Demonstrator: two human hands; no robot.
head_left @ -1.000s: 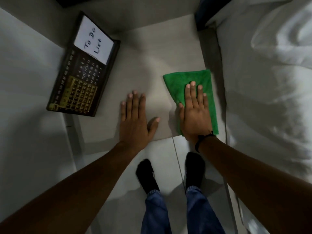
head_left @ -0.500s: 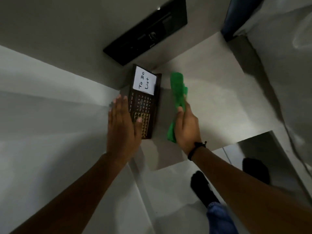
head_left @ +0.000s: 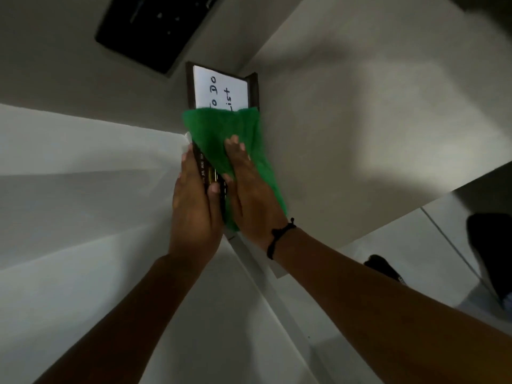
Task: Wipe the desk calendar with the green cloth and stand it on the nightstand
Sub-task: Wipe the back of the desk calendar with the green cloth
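Note:
The dark-framed desk calendar point(head_left: 220, 88) with a white "To Do List" note lies at the back left corner of the pale nightstand point(head_left: 360, 120). My left hand point(head_left: 194, 206) grips its left edge, thumb on the face. The green cloth point(head_left: 221, 134) is spread over the calendar's middle. My right hand point(head_left: 249, 189) presses flat on the cloth, fingers spread. The lower date grid is mostly hidden by cloth and hands.
A black panel point(head_left: 155, 26) hangs on the wall behind the calendar. A white surface point(head_left: 69, 189) runs along the left of the nightstand. The floor and my dark socked foot point(head_left: 382, 266) show at lower right.
My right hand lifted the cloth from the nightstand and laid it over the calendar. My left hand moved from the nightstand top to the calendar's left edge and took hold of it.

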